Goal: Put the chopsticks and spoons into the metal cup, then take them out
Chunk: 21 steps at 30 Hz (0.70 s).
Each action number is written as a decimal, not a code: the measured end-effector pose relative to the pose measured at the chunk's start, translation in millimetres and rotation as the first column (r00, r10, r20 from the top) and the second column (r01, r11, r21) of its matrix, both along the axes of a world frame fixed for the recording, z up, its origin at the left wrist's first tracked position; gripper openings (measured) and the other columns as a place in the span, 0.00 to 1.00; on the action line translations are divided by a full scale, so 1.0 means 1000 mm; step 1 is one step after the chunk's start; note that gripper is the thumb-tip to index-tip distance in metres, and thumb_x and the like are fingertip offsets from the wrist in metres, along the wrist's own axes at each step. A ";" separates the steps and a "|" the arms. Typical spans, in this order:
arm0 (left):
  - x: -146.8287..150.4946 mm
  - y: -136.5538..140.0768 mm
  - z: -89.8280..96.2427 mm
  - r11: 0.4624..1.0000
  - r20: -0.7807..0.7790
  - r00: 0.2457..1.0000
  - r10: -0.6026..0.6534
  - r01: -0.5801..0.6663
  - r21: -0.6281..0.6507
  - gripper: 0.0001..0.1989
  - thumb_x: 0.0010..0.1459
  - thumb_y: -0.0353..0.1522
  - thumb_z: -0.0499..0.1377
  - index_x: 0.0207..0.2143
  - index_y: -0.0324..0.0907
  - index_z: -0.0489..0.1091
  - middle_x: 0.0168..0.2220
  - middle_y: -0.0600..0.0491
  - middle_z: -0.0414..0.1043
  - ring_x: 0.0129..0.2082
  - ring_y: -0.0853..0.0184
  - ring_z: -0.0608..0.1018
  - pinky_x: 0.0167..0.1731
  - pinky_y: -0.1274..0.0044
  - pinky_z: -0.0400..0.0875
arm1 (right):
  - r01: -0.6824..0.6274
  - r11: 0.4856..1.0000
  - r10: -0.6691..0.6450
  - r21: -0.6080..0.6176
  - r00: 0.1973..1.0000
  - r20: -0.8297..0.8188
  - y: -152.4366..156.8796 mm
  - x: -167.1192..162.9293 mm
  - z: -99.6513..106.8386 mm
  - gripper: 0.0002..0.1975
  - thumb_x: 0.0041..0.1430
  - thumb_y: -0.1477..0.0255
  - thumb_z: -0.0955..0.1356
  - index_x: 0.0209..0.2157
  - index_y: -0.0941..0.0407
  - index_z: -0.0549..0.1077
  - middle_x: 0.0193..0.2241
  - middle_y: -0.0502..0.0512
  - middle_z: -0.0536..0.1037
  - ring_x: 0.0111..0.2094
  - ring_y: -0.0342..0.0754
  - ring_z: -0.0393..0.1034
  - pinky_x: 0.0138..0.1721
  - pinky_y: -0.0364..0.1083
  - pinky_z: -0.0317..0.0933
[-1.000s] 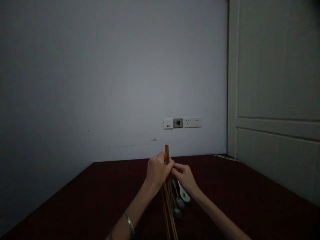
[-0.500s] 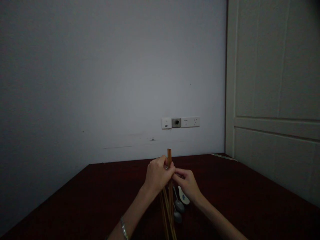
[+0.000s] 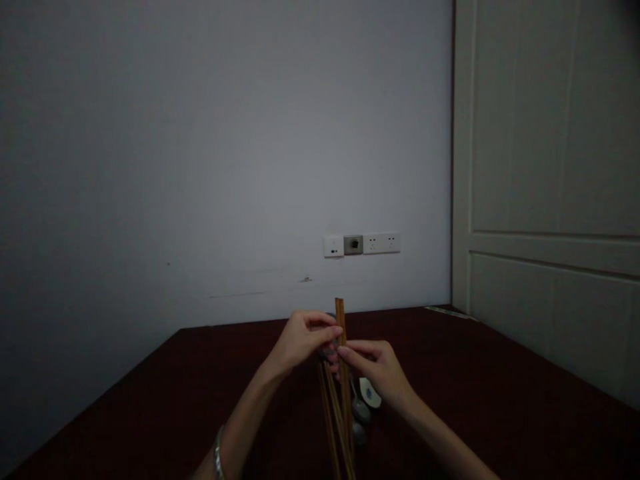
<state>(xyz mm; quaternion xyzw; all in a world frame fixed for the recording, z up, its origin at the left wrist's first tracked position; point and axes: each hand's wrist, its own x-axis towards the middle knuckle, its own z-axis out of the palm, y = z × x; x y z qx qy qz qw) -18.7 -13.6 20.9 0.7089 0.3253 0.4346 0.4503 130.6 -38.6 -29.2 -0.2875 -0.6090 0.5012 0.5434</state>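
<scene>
Near the middle of the table, my left hand (image 3: 305,340) pinches a pair of wooden chopsticks (image 3: 341,310) near their top ends. Just below, my right hand (image 3: 377,367) has thumb and fingers closed on the same pair. The pair stands nearly upright. More wooden chopsticks (image 3: 329,413) slant beneath my left hand, towards the near edge of the view. Beside them are metal spoons (image 3: 361,411) and a white spoon (image 3: 369,393) with a blue mark, partly covered by my right hand. Behind my left fingers is something pinkish and dark that I cannot make out.
The dark red table (image 3: 480,387) meets a pale wall (image 3: 250,167) at the back, with sockets and switches (image 3: 373,244) on it. A white panelled door (image 3: 550,167) stands along the right side. A thin strip (image 3: 450,312) lies at the far right corner.
My left hand has shifted slightly left and its fingers have opened up around the chopsticks. My right hand has come onto the pair, just under the left thumb.
</scene>
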 end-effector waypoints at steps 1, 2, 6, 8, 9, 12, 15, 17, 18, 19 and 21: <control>0.000 -0.001 0.001 1.000 0.005 1.000 0.002 -0.002 -0.006 0.14 0.42 0.37 0.63 0.26 0.34 0.70 0.16 0.55 0.68 0.16 0.73 0.69 0.18 0.82 0.62 | 0.002 1.000 -0.002 0.005 1.000 0.016 0.000 0.001 0.001 0.18 0.45 0.59 0.68 0.31 0.60 0.77 0.26 0.58 0.77 0.26 0.46 0.71 0.29 0.45 0.65; 0.001 -0.003 0.002 1.000 0.012 1.000 0.007 -0.007 -0.011 0.14 0.42 0.37 0.63 0.25 0.34 0.70 0.15 0.55 0.68 0.16 0.73 0.69 0.18 0.82 0.62 | 0.008 1.000 -0.009 0.019 0.999 0.037 -0.001 0.002 0.002 0.18 0.46 0.59 0.68 0.31 0.60 0.77 0.27 0.58 0.77 0.26 0.46 0.70 0.29 0.44 0.64; 0.004 -0.008 0.005 0.999 0.042 0.999 0.034 -0.033 -0.013 0.14 0.41 0.37 0.63 0.25 0.34 0.69 0.14 0.55 0.67 0.15 0.73 0.69 0.16 0.82 0.62 | 0.062 0.987 -0.081 0.146 0.989 0.124 -0.001 0.006 0.004 0.15 0.48 0.61 0.67 0.27 0.58 0.77 0.27 0.54 0.72 0.27 0.43 0.65 0.24 0.39 0.60; 0.005 -0.009 0.006 0.999 0.045 0.998 0.042 -0.041 -0.008 0.14 0.41 0.37 0.63 0.25 0.34 0.69 0.14 0.55 0.67 0.14 0.73 0.69 0.16 0.82 0.62 | 0.079 0.977 -0.110 0.198 0.982 0.155 -0.001 0.007 0.004 0.15 0.49 0.61 0.66 0.25 0.58 0.77 0.26 0.53 0.69 0.27 0.42 0.63 0.22 0.39 0.59; 0.005 -0.010 0.006 0.999 0.046 0.998 0.044 -0.044 -0.006 0.14 0.41 0.37 0.64 0.24 0.34 0.69 0.14 0.55 0.67 0.14 0.74 0.69 0.16 0.82 0.62 | 0.083 0.974 -0.120 0.213 0.978 0.168 -0.001 0.008 0.005 0.15 0.50 0.61 0.66 0.24 0.58 0.76 0.25 0.52 0.68 0.26 0.42 0.62 0.22 0.39 0.58; 0.004 -0.010 0.006 0.999 0.043 0.998 0.038 -0.038 -0.002 0.14 0.41 0.37 0.64 0.24 0.34 0.69 0.14 0.55 0.67 0.14 0.74 0.69 0.16 0.82 0.63 | 0.090 0.960 -0.150 0.267 0.966 0.212 -0.001 0.008 0.005 0.14 0.52 0.62 0.65 0.24 0.58 0.76 0.23 0.51 0.67 0.25 0.41 0.60 0.24 0.40 0.57; 0.003 -0.010 0.006 1.000 0.043 0.999 0.029 -0.029 -0.001 0.14 0.41 0.37 0.63 0.24 0.34 0.69 0.14 0.55 0.67 0.14 0.74 0.69 0.16 0.82 0.63 | 0.101 0.937 -0.187 0.335 0.953 0.237 -0.002 0.009 0.007 0.15 0.53 0.63 0.64 0.23 0.58 0.76 0.22 0.51 0.67 0.26 0.42 0.60 0.25 0.41 0.55; 0.003 -0.010 0.006 1.000 0.045 0.999 0.027 -0.027 0.003 0.14 0.41 0.37 0.64 0.24 0.34 0.69 0.14 0.55 0.67 0.15 0.74 0.69 0.16 0.81 0.64 | 0.112 0.924 -0.211 0.366 0.947 0.242 -0.002 0.010 0.008 0.15 0.53 0.63 0.64 0.22 0.57 0.76 0.21 0.51 0.67 0.26 0.42 0.60 0.26 0.41 0.55; 0.003 -0.010 0.006 1.000 0.045 0.999 0.025 -0.026 0.007 0.14 0.41 0.37 0.64 0.24 0.34 0.69 0.14 0.55 0.67 0.15 0.73 0.69 0.17 0.81 0.64 | 0.113 0.920 -0.216 0.374 0.945 0.245 -0.002 0.010 0.008 0.15 0.54 0.63 0.64 0.23 0.57 0.76 0.21 0.51 0.67 0.26 0.43 0.60 0.27 0.41 0.55; 0.003 -0.010 0.006 1.000 0.045 0.999 0.024 -0.025 0.009 0.14 0.41 0.37 0.64 0.24 0.34 0.69 0.14 0.55 0.67 0.15 0.73 0.69 0.17 0.81 0.64 | 0.111 0.918 -0.218 0.380 0.944 0.249 -0.002 0.010 0.008 0.15 0.54 0.63 0.64 0.23 0.57 0.76 0.22 0.51 0.67 0.26 0.43 0.60 0.27 0.41 0.55; 0.003 -0.009 0.005 1.000 0.044 0.999 0.024 -0.024 0.013 0.15 0.41 0.38 0.64 0.24 0.34 0.69 0.14 0.55 0.67 0.15 0.73 0.69 0.17 0.81 0.64 | 0.107 0.915 -0.216 0.389 0.944 0.249 -0.002 0.011 0.008 0.16 0.54 0.62 0.63 0.24 0.57 0.76 0.22 0.52 0.68 0.26 0.43 0.60 0.28 0.42 0.55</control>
